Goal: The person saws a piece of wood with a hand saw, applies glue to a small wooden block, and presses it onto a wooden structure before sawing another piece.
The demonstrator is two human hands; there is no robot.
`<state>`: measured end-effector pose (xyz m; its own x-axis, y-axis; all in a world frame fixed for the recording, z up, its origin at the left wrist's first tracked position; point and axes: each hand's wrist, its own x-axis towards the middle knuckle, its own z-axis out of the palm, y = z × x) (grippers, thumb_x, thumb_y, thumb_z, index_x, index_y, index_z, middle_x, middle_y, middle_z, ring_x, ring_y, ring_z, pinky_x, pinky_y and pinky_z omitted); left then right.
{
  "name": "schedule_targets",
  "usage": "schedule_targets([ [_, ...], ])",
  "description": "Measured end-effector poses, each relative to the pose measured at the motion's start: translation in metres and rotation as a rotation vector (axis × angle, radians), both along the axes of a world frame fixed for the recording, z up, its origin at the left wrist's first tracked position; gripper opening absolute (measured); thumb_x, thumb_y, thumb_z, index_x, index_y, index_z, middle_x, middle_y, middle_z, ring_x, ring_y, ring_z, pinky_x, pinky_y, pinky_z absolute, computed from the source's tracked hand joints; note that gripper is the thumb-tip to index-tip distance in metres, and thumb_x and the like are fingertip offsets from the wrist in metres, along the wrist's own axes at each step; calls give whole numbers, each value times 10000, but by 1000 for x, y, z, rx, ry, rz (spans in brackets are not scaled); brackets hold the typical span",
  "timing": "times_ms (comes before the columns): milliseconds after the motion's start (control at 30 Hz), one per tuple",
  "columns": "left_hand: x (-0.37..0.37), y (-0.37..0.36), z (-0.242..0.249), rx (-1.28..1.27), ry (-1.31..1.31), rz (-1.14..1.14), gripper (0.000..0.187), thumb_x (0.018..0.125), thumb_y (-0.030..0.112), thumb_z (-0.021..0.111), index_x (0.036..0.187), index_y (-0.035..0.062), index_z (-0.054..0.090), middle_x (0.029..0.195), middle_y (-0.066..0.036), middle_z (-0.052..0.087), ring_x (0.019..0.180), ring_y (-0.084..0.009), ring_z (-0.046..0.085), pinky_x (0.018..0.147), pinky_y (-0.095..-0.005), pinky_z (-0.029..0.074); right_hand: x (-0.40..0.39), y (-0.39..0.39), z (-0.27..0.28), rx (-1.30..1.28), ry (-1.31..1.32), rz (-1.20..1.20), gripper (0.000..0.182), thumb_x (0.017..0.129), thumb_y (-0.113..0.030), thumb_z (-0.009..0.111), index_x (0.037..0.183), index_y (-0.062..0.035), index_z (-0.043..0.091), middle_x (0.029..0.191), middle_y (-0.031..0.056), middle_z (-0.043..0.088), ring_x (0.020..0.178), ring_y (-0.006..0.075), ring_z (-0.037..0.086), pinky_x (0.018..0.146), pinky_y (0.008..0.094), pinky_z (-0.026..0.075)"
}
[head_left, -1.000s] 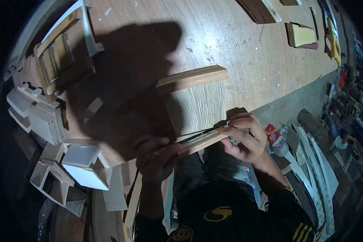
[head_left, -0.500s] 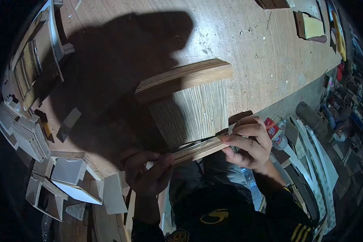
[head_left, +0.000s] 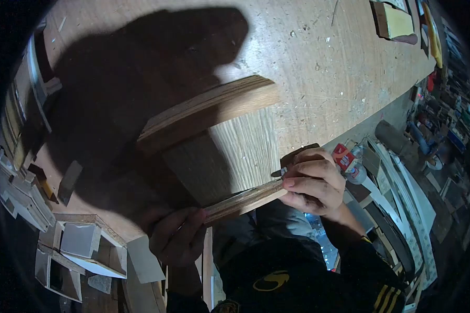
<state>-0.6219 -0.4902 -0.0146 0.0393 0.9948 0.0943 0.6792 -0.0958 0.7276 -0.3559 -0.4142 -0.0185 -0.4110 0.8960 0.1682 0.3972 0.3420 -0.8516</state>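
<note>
A wooden piece with a ridged, grained panel (head_left: 250, 146) lies on the workbench in front of me. A thick wooden strip (head_left: 250, 99) runs along its far side. Along the near side is a second wooden strip (head_left: 245, 201), held at both ends. My left hand (head_left: 180, 235), in deep shadow, is closed on the left end. Fingers of my right hand (head_left: 316, 180) pinch the right end. A small metal-tipped object (head_left: 280, 172) pokes out beside the right fingertips; its other end is hidden by the hand.
Open wooden boxes (head_left: 91, 245) stand at the lower left, with stacked panels (head_left: 23, 195) above them. A block with a yellow face (head_left: 397, 23) lies at the bench's far right. Long white strips (head_left: 402, 193) and clutter fill the floor on the right.
The wooden piece and both hands have shifted slightly left in view, along with the surroundings. The metal-tipped object shows more clearly by the right fingers. Both hands keep hold of the near strip.
</note>
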Motion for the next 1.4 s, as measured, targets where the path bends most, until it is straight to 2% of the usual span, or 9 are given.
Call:
schedule_targets([
  [200, 0, -1, -1, 2, -4, 4, 108, 792, 191, 756, 893, 162, 732, 945, -9, 676, 933, -231, 576, 779, -340, 480, 3, 3, 3, -36, -31, 53, 296, 699, -112, 834, 973, -77, 731, 956, 65, 638, 868, 245, 622, 755, 355, 544],
  [300, 0, 0, -4, 31, -82, 26, 80, 822, 213, 737, 886, 168, 716, 966, -11, 672, 967, -237, 580, 801, -355, 483, 3, 1, -2, -4, 40, 28, 301, 689, -115, 838, 970, -77, 735, 964, 66, 637, 876, 249, 622, 749, 348, 544],
  [500, 3, 1, 0, -12, -12, 37, 88, 849, 243, 717, 899, 171, 709, 978, -3, 661, 968, -239, 584, 815, -362, 489, 3, 3, -1, 8, 11, 37, 316, 673, -101, 852, 955, -71, 712, 942, 65, 638, 846, 241, 631, 716, 346, 537],
  [767, 4, -1, 3, -58, 17, 56, 91, 833, 233, 727, 903, 174, 721, 965, -1, 669, 967, -238, 584, 827, -359, 488, 4, 3, -3, 9, -3, 39, 308, 688, -95, 838, 960, -43, 702, 933, 81, 647, 844, 245, 638, 719, 361, 535],
  [1300, 6, 1, 4, -77, 87, 56, 167, 763, 200, 788, 915, 146, 745, 957, -3, 673, 938, -230, 589, 812, -351, 486, 7, 6, 0, -35, -39, 86, 271, 719, -131, 818, 960, -61, 715, 928, 65, 633, 845, 235, 627, 710, 357, 523],
  [1400, 4, 1, 4, -98, 97, 35, 176, 766, 218, 792, 920, 146, 747, 961, -7, 673, 940, -226, 584, 815, -354, 484, 6, 6, 3, -67, -41, 74, 347, 695, -109, 825, 1025, -61, 727, 947, 59, 648, 873, 238, 620, 756, 355, 539],
])
